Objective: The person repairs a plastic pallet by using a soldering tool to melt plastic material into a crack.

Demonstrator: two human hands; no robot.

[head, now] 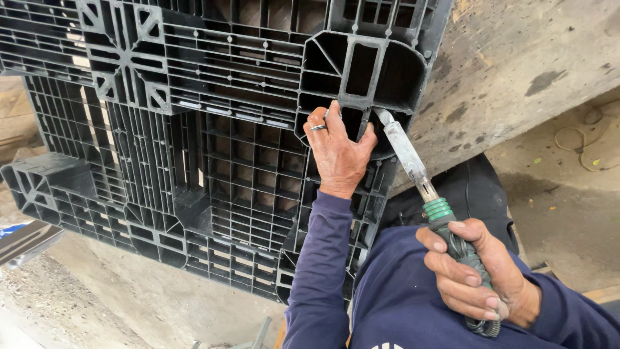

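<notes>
A large black plastic pallet lies upside down on a wooden bench, its ribbed underside facing me. My left hand, a ring on one finger, grips the rim of a pallet foot near the right edge. My right hand is closed around the green handle of a soldering-iron-like tool. The tool's long grey metal tip touches the pallet foot just right of my left thumb.
The worn wooden bench top runs off to the upper right. Concrete floor with a loose wire coil lies at the right. Gravelly ground shows at the lower left. My dark blue sleeves fill the lower middle.
</notes>
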